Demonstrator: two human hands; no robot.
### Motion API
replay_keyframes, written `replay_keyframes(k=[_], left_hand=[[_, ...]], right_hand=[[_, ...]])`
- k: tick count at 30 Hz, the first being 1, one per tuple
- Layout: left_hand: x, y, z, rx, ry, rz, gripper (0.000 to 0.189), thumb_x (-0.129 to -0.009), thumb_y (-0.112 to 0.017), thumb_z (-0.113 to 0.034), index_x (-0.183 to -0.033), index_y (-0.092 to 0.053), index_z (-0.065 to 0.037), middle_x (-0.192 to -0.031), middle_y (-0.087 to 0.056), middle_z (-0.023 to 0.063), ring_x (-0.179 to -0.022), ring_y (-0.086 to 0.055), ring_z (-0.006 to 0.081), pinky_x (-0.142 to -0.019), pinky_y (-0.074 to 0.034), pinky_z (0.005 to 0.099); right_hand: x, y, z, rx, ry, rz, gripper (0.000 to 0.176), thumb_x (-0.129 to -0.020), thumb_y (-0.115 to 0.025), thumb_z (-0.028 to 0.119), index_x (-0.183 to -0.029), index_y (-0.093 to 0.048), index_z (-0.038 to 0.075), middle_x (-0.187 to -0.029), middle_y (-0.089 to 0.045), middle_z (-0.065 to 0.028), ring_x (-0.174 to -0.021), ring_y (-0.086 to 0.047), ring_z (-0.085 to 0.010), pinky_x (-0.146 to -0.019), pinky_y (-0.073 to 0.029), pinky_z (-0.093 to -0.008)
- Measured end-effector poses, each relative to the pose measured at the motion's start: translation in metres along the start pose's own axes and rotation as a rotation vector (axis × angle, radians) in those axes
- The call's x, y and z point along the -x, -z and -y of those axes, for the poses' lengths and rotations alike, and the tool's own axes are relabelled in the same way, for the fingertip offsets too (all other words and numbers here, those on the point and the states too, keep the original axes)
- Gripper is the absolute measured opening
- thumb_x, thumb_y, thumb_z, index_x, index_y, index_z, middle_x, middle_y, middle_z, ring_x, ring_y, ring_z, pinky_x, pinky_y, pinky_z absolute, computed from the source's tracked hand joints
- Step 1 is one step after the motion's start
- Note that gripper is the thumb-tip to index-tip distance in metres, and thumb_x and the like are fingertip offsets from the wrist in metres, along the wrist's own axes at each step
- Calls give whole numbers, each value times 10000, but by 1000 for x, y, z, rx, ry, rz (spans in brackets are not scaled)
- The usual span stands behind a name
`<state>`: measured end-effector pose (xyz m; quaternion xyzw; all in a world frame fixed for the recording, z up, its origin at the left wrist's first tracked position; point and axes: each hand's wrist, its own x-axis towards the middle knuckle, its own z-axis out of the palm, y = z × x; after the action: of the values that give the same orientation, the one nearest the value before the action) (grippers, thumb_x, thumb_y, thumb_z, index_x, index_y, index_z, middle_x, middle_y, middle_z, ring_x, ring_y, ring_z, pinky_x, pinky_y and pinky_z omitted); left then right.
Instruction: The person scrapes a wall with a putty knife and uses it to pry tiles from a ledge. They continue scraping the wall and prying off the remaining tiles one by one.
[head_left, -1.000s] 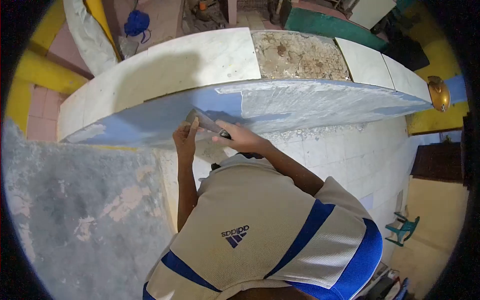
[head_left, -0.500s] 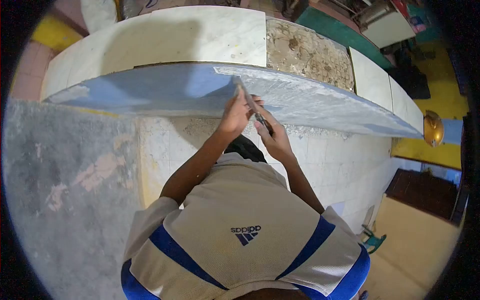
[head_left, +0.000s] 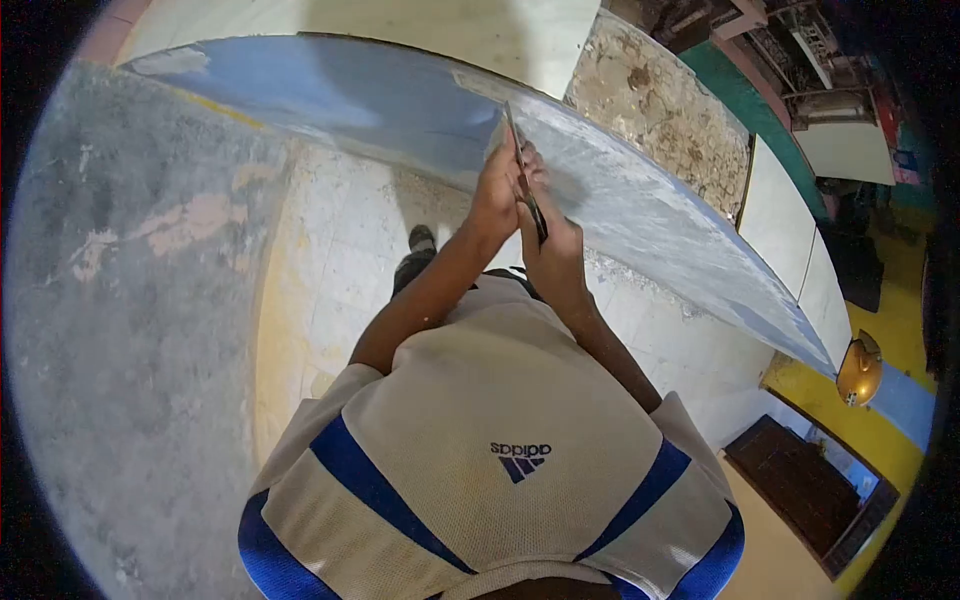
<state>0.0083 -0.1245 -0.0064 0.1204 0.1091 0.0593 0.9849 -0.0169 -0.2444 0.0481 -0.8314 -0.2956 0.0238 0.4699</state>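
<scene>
Both my hands hold a metal scraper (head_left: 522, 165) against the blue painted face of a ledge (head_left: 380, 100). My right hand (head_left: 552, 252) grips the scraper's dark handle. My left hand (head_left: 500, 190) presses on the blade near its tip. The blade is seen edge-on and touches the ledge where the blue paint meets a scraped, whitish-grey stretch (head_left: 650, 220) running off to the right.
White marble slabs (head_left: 450, 25) and a bare rough mortar patch (head_left: 665, 110) top the ledge. A worn grey wall (head_left: 110, 300) stands on the left. Debris lies on the white tiled floor (head_left: 350, 240) below. A brass lamp (head_left: 858, 372) hangs at right.
The view has swung, so the ledge now runs diagonally. My hands and the scraper have shifted a little right along the ledge, and the blade has turned from flat-on to edge-on.
</scene>
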Motion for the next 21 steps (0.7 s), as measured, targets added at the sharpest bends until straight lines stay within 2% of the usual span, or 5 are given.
replay_keyframes(k=[4, 7, 11, 17, 21], left_hand=[[-2, -19, 15, 42, -74, -73, 257, -1053, -535, -414, -1032, -493, -161, -888, -474, -38, -772, -477, 107, -685, -446, 245], [2, -48, -1, -146, -48, -416, 268, -1054, -534, -410, -1004, -503, -149, -843, -470, -40, -746, -479, 94, -671, -456, 238], [-7, -16, -6, 123, -65, -67, 355, -1046, -529, -452, -909, -497, -126, -756, -467, -4, -674, -475, 133, -629, -459, 263], [-1, -41, -3, -41, -104, -292, 333, -1058, -521, -411, -904, -509, -117, -754, -475, -4, -658, -467, 127, -630, -459, 255], [-12, -3, -16, 112, -100, -86, 339, -1055, -522, -410, -904, -516, -106, -754, -479, 2, -653, -472, 135, -637, -465, 273]], right_hand=[[-9, 22, 4, -6, -103, 66, 379, -989, -602, 102, -1334, -561, -49, -889, -637, -319, -689, -677, -365, -630, -520, -364], [-13, 20, 8, -92, -103, 89, 376, -992, -592, 132, -1326, -569, -40, -1043, -634, -344, -929, -680, -453, -755, -535, -379], [-22, 19, 19, -32, -152, 137, 405, -977, -540, 121, -1371, -511, 35, -930, -619, -346, -915, -598, -532, -755, -506, -523], [-18, 26, 20, -41, -161, 134, 395, -987, -555, 108, -1361, -540, -18, -1112, -617, -343, -1068, -622, -478, -824, -534, -399], [-28, 9, 30, -82, -90, 137, 405, -986, -542, 108, -1373, -532, -13, -1217, -616, -321, -1167, -577, -468, -923, -521, -415]])
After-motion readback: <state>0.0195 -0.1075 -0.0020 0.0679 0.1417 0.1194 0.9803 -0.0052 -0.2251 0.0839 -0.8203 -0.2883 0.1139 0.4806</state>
